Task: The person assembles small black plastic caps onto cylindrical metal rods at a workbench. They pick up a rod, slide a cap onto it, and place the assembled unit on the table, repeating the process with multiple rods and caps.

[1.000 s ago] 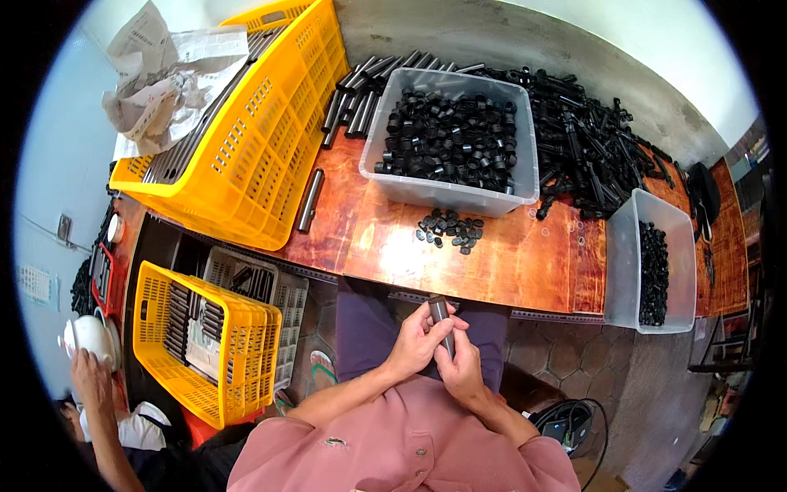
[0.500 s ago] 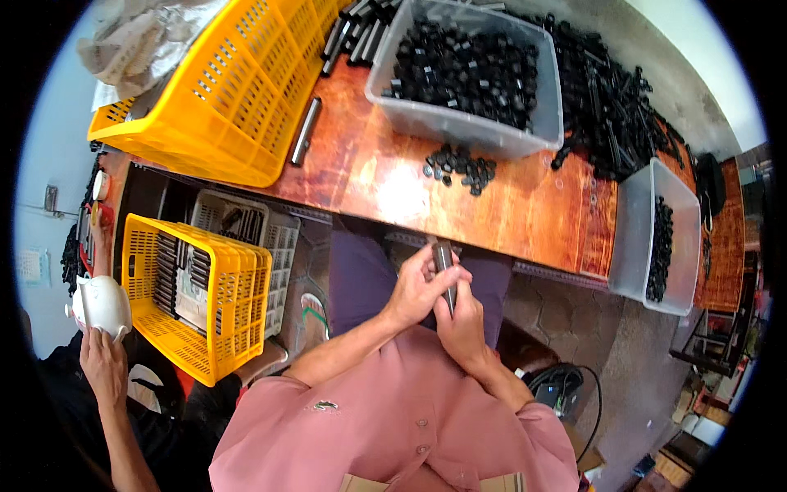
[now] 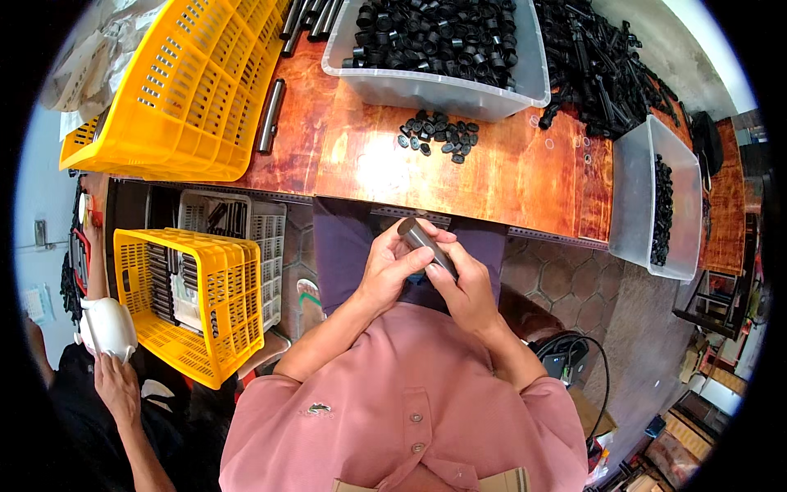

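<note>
A dark, smooth tube point(image 3: 427, 245) is held in both my hands over my lap, tilted with its upper end toward the left and its face turned up. My left hand point(image 3: 387, 262) wraps its upper part, thumb along the side. Closed round the lower part is my right hand point(image 3: 466, 275), its thumb pressing the tube. Beyond my hands, on the reddish wooden table point(image 3: 361, 164), lies a loose cluster of small black caps point(image 3: 443, 135). A clear plastic bin point(image 3: 443, 90) full of black ring-like pieces stands behind them.
A yellow crate point(image 3: 205, 90) stands at the table's left; a dark tube point(image 3: 270, 116) lies beside it. Black parts point(image 3: 594, 70) are heaped far right, near another clear bin point(image 3: 631, 197). A lower yellow crate point(image 3: 201, 353) holds tubes. At left, a co-worker's hand point(image 3: 117, 385) touches a white teapot point(image 3: 106, 326).
The tube has turned from nearly upright to leaning left, its end now facing up. My hands have shifted left and slightly nearer each other around it. The view has tilted downward.
</note>
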The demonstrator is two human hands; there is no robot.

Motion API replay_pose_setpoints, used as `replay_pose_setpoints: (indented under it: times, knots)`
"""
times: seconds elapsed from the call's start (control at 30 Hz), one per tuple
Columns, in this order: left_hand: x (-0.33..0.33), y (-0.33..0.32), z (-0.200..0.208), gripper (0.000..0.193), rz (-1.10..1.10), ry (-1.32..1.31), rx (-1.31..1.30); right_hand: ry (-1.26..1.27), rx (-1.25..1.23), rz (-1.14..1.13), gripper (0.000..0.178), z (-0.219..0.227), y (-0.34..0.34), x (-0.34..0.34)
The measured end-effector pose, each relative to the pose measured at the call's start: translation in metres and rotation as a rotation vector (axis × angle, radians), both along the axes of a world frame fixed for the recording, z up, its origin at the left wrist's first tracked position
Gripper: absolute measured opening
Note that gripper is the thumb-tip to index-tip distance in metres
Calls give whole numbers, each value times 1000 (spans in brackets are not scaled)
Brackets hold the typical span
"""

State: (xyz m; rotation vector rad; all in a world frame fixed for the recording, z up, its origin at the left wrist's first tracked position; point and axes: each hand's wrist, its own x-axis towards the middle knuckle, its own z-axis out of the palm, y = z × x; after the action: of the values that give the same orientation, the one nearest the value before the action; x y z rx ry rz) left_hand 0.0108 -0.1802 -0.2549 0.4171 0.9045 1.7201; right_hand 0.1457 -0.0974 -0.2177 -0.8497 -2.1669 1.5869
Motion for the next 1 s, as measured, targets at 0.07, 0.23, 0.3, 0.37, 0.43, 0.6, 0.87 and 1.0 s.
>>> replay_pose_setpoints:
  times: [0.07,0.23,0.3,0.37,0.43,0.6,0.87,1.0]
  knots:
    - [0,-1,1,33,0,13,35,20,100,-16,30,4,0,-1]
    - [-1,-8,8,44,-35,87,9,30,160,-40,29,3,-4,1]
    - [-2,-11,15,48,-48,112,-22,26,172,-37,29,7,-4,3]
    - [-3,-13,20,49,-50,128,-22,68,189,-37,29,6,-5,4]
    - [-4,-17,17,47,-45,131,32,82,204,-30,29,7,-6,4]
    - [-7,-22,10,45,-24,196,67,71,237,14,33,11,-6,5]
    - [-12,-24,15,44,-35,196,115,127,316,56,36,10,-6,8]
    - [-11,-25,20,45,-43,214,68,137,307,56,33,10,-5,10]
